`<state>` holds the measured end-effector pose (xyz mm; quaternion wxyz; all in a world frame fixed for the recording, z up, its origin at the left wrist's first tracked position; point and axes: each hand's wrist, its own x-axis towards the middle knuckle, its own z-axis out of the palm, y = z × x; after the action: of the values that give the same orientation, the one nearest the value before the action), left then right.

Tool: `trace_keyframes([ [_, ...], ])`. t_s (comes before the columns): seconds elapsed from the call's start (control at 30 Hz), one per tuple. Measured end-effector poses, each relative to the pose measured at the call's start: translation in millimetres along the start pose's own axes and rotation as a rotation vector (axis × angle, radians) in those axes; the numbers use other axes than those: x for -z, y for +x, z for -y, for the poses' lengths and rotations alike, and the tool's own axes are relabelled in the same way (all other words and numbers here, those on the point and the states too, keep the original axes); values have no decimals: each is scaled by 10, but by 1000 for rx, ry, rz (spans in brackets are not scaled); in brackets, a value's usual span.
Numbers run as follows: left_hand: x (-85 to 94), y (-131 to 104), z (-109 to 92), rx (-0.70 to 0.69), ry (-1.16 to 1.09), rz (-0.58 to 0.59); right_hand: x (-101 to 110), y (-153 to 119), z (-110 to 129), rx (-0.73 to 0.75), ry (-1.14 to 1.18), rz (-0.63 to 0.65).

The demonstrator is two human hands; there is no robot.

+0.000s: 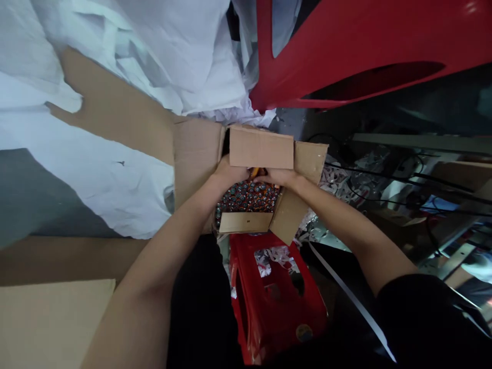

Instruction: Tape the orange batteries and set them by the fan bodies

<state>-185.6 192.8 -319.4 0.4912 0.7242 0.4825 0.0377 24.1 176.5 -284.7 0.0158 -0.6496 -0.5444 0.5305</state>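
Note:
Both my hands reach into an open cardboard box (196, 148) filled with many small, round-ended, shiny pieces (249, 197) in dark, orange and teal tones; their kind is too small to tell. My left hand (232, 173) is at the far left inside, its fingers curled and partly hidden. From the right comes my right hand (277, 177), its thumb bent inward and its other fingers mostly covered. Between the two shows something orange-yellow (257, 171), at the fingertips of both. The box's far flap (261, 148) overhangs the fingers.
A red plastic stool (277, 307) stands on the near side of the box. Larger red plastic (369, 46) looms at the upper right. White sheeting (184, 51) and flat cardboard (115, 113) lie left. Paper scraps (346, 179), cables and a metal frame (457, 259) are on the right.

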Motion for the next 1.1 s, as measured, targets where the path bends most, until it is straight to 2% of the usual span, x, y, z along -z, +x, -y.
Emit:
trace_keyframes([
  [0.1,8,4,-15,-64,23,141,-42,-227,48,37,-329,78],
  [0.17,-9,6,-40,-83,-7,171,-53,-381,83,75,-507,101],
  [0.3,-68,14,-135,-91,-95,255,28,-574,114,172,-692,161],
  [0.43,-127,11,-253,-112,-120,314,184,-530,112,151,-784,239],
  [0.53,-156,-23,-312,-109,-73,241,288,-454,124,198,-851,279],
  [0.67,-160,-49,-310,-22,-16,158,334,-436,147,246,-939,277],
  [0.73,-152,-36,-286,22,-6,166,296,-422,158,196,-961,240],
  [0.83,-133,17,-263,55,-4,148,210,-360,184,90,-971,119],
  [0.9,-110,65,-268,61,-17,120,191,-335,203,104,-953,101],
  [0.97,-78,110,-290,62,-33,130,226,-357,213,189,-932,185],
  [1.1,-22,149,-367,-52,-44,307,373,-426,198,268,-971,361],
])
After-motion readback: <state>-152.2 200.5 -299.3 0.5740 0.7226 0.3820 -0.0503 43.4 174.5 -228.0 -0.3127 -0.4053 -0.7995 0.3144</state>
